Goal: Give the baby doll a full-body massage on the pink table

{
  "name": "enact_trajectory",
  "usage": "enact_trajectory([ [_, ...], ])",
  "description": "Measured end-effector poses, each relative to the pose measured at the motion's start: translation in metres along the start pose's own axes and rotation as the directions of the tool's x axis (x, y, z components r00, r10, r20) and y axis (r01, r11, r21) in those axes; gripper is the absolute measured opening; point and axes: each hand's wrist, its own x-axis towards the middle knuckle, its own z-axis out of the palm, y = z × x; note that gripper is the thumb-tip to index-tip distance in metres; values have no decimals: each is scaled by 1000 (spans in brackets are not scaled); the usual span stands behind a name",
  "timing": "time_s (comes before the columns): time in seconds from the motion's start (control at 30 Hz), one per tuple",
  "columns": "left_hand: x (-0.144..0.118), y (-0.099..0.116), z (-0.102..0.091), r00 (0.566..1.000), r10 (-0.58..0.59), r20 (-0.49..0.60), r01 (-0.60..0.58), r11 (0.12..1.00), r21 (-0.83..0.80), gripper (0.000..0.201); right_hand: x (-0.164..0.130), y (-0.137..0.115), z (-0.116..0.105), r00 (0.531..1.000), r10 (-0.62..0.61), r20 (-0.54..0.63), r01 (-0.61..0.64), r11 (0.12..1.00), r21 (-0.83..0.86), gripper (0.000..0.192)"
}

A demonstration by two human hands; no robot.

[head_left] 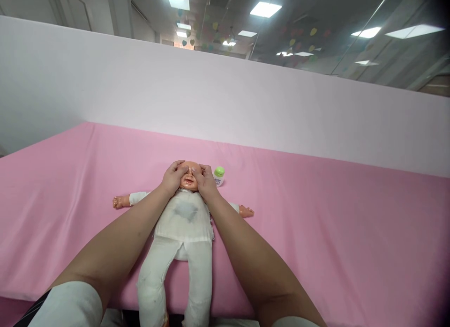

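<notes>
A baby doll [183,224] in white clothes lies on its back on the pink sheet [316,224], arms spread, legs hanging toward me. My left hand [173,177] rests on the left side of the doll's face, fingers spread over its cheek and eye. On the other side of the face lies my right hand [206,181], thumb near the nose. Only the doll's nose, mouth and forehead show between the two hands. Neither hand grips anything.
A small white bottle with a green cap [219,175] stands just right of the doll's head. A white partition wall [225,97] rises behind the pink surface. The sheet's near edge runs under the doll's legs.
</notes>
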Motion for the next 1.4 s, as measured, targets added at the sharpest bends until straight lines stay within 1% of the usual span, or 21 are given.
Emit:
enact_trajectory([
  [0.07,3,-3,-1,1000,17,-25,-16,999,49,53,1,1,-1,999,-42,11,43,997,-61,55],
  [0.17,5,-3,-2,996,55,-64,-46,989,144,48,0,0,-3,996,-89,22,91,991,-99,52],
  [0.27,-3,2,-5,989,113,-93,-86,962,261,44,-5,-6,-4,993,-120,17,121,977,-173,53],
  [0.33,-12,7,-8,982,165,-93,-123,928,351,40,-11,-12,-4,992,-124,-12,117,961,-251,51],
  [0.4,-24,12,-11,975,214,-66,-164,884,437,38,-17,-18,-6,991,-124,-53,99,937,-334,49],
  [0.47,-35,16,-15,969,246,-11,-207,839,503,38,-24,-23,-9,989,-131,-76,90,912,-400,49],
  [0.57,-49,22,-23,960,268,81,-266,783,562,41,-36,-31,-17,987,-158,-32,127,885,-447,50],
  [0.7,-59,32,-33,944,262,200,-329,738,588,47,-53,-41,-25,977,-189,102,215,880,-424,48],
  [0.77,-60,36,-37,938,238,253,-345,719,604,52,-56,-44,-26,967,-178,184,234,906,-353,59],
  [0.83,-60,37,-38,943,204,263,-329,696,638,56,-56,-45,-25,957,-161,243,228,933,-280,74],
  [0.9,-60,36,-38,953,184,241,-301,676,672,56,-53,-45,-24,958,-150,243,217,937,-276,77],
  [1.0,-57,32,-38,957,183,223,-288,660,694,56,-48,-41,-24,969,-140,201,206,911,-356,72],
  [1.17,-53,27,-41,954,204,218,-298,692,658,52,-44,-34,-30,967,-163,195,232,878,-419,61],
  [1.27,-51,25,-43,956,204,212,-294,711,639,49,-42,-30,-33,960,-187,208,256,888,-382,52],
  [1.4,-49,26,-44,957,206,203,-289,740,608,43,-40,-29,-34,961,-210,180,259,913,-316,48],
])
